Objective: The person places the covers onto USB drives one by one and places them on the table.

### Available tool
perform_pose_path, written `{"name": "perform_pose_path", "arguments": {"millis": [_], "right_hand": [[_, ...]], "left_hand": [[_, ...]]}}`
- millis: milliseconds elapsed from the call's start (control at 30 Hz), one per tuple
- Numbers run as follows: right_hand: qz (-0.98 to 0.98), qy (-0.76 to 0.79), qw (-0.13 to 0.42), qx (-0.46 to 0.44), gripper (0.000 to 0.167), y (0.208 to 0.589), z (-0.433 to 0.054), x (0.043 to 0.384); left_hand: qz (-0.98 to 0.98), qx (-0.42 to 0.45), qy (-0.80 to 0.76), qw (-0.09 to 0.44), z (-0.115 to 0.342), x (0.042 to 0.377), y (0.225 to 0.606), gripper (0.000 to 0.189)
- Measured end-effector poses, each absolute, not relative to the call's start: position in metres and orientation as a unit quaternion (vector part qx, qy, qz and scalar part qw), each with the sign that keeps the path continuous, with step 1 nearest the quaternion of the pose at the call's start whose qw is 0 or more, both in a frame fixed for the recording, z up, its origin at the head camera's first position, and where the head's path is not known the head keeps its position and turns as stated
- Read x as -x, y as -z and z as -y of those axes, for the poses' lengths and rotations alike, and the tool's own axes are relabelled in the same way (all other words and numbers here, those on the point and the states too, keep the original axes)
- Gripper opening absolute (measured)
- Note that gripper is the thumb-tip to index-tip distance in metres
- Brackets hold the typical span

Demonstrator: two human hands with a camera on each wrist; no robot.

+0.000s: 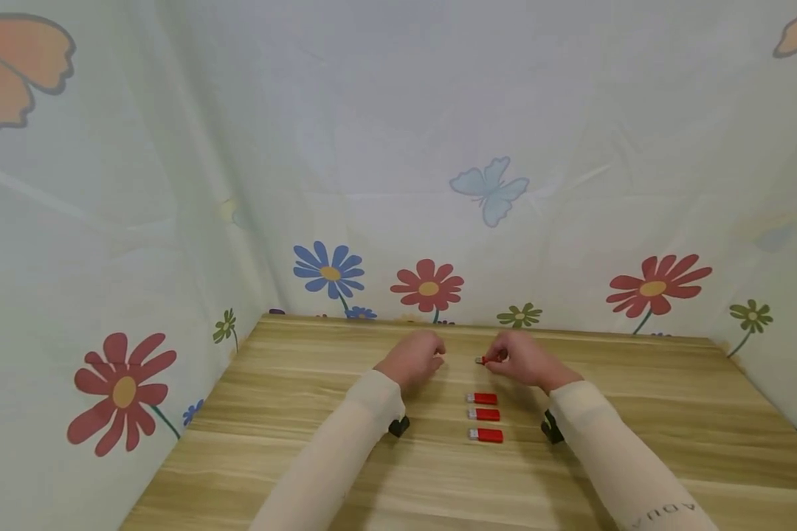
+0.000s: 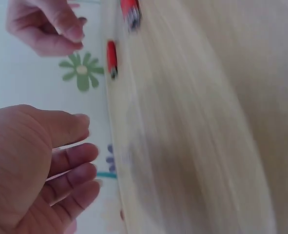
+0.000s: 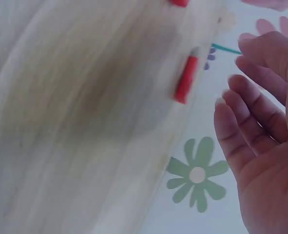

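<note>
Three red USB sticks lie in a column on the wooden table, the far one (image 1: 484, 398), the middle one (image 1: 486, 414) and the near one (image 1: 488, 435), silver plugs to the left. Farther back is another red USB stick (image 1: 481, 361), overlapped by the fingers of my right hand (image 1: 523, 361) in the head view. Both wrist views show this back stick (image 3: 186, 80) on the tabletop, apart from the right hand, whose fingers are loosely bent. Left of it, my left hand (image 1: 408, 361) hovers with relaxed fingers, holding nothing.
The wooden table (image 1: 292, 413) ends at the back against a pale curtain (image 1: 385, 147) printed with flowers and butterflies. More of this curtain hangs at the left side. Dark wrist devices (image 1: 399, 425) sit under both cream sleeves (image 1: 345, 442).
</note>
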State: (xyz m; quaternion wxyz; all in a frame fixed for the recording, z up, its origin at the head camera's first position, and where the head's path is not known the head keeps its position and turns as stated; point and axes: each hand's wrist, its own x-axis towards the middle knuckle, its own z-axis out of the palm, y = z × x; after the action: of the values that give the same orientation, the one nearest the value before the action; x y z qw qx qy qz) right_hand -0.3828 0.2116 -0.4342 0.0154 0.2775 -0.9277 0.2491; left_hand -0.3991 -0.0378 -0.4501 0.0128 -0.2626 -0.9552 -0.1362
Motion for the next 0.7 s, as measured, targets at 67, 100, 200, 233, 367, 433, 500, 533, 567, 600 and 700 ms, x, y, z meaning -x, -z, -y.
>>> {"name": "perform_pose_path", "arguments": {"millis": [67, 100, 200, 233, 367, 433, 500, 533, 567, 600, 700], "right_hand": [[0.933, -0.235, 0.018, -0.274, 0.004, 0.437, -0.211, 0.387], [0.934, -0.23, 0.019, -0.273, 0.005, 0.438, -0.211, 0.388], [0.937, -0.221, 0.022, -0.269, 0.01, 0.446, -0.213, 0.394], [0.939, -0.219, 0.021, -0.263, 0.012, 0.449, -0.213, 0.397], [0.948, -0.219, 0.006, -0.233, 0.024, 0.456, -0.216, 0.407], [0.949, -0.223, -0.003, -0.224, 0.028, 0.458, -0.218, 0.411], [0.948, -0.229, -0.008, -0.221, 0.031, 0.459, -0.22, 0.414], [0.947, -0.232, -0.01, -0.223, 0.031, 0.459, -0.221, 0.415], [0.946, -0.235, -0.014, -0.221, 0.031, 0.46, -0.221, 0.416], [0.946, -0.237, -0.018, -0.22, 0.03, 0.461, -0.222, 0.417], [0.945, -0.236, -0.025, -0.223, 0.026, 0.464, -0.224, 0.419]], "left_hand": [[0.958, 0.26, 0.123, 0.016, 0.042, 0.406, 0.454, 0.015], [0.959, 0.259, 0.119, 0.012, 0.043, 0.409, 0.455, 0.014], [0.962, 0.259, 0.088, 0.012, 0.045, 0.418, 0.463, 0.019], [0.962, 0.26, 0.078, 0.014, 0.045, 0.421, 0.465, 0.022], [0.964, 0.262, 0.048, 0.019, 0.045, 0.429, 0.47, 0.026], [0.965, 0.257, 0.053, 0.011, 0.045, 0.43, 0.469, 0.029], [0.965, 0.253, 0.061, 0.003, 0.045, 0.429, 0.466, 0.032], [0.966, 0.252, 0.066, 0.001, 0.044, 0.427, 0.464, 0.032], [0.965, 0.251, 0.07, -0.001, 0.044, 0.427, 0.463, 0.033], [0.965, 0.251, 0.073, -0.002, 0.044, 0.426, 0.463, 0.034], [0.964, 0.254, 0.077, -0.002, 0.043, 0.427, 0.464, 0.035]]}}
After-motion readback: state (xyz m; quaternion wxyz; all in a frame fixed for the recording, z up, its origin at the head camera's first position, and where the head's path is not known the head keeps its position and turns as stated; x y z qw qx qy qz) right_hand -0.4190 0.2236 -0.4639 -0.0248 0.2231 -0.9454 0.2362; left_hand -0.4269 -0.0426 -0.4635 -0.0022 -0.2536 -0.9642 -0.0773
